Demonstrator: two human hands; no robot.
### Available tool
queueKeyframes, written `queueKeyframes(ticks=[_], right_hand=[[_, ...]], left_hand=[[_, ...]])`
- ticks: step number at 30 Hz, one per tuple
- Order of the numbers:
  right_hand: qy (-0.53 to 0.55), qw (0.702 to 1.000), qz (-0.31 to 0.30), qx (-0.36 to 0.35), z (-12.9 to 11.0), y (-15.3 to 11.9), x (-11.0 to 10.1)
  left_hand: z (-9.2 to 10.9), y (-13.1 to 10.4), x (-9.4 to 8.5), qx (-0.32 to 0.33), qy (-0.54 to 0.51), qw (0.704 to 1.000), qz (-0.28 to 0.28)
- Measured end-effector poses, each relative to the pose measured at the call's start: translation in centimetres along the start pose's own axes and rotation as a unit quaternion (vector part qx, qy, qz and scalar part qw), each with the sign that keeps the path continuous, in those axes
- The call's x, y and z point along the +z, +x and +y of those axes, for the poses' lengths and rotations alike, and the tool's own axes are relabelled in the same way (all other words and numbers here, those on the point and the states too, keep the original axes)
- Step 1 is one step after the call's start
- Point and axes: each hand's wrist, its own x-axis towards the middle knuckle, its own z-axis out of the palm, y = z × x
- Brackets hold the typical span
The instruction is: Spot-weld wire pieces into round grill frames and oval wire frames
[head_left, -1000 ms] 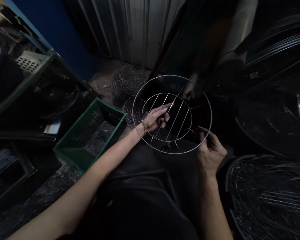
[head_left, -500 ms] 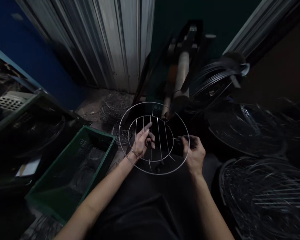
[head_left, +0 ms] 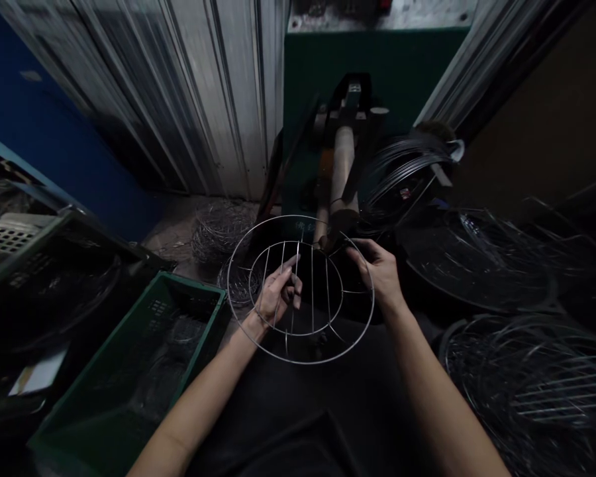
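Note:
A round wire rack (head_left: pixel 312 291) spans both hands, with an outer ring, a smaller inner ring, several parallel bars and short spokes between the rings. From below, my left hand (head_left: pixel 279 291) holds it at the inner bars, fingers curled and the index finger along a middle bar. The outer ring crosses over that wrist. My right hand (head_left: pixel 380 268) is pinched at the rack's upper right, apparently on a short thin wire (head_left: pixel 336 252) between the rings; its fingertips are partly dark. Just beyond the rack's far edge stands a machine with a thick metal cylinder (head_left: pixel 344 162).
A green crate (head_left: pixel 213 331) with wire pieces stands left, beside tangled wire (head_left: pixel 218 228) on the floor. To the right are a round container heaped with wire parts (head_left: pixel 531 384) and a wire coil (head_left: pixel 402 169). Corrugated metal sheeting (head_left: pixel 218 86) rises behind.
My right hand has moved from the rack's right side to its upper right, leaving a spoke visible between the rings on the right. The view has shifted, and my left hand still supports the rack.

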Motion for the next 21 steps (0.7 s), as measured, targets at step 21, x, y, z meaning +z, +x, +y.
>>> queueKeyframes(ticks=[21], right_hand=[[-0.063, 0.998, 0.013, -0.018, 0.02, 1.16, 0.91]], left_hand=[[0.76, 0.25, 0.49, -0.011, -0.049, 0.999, 0.007]])
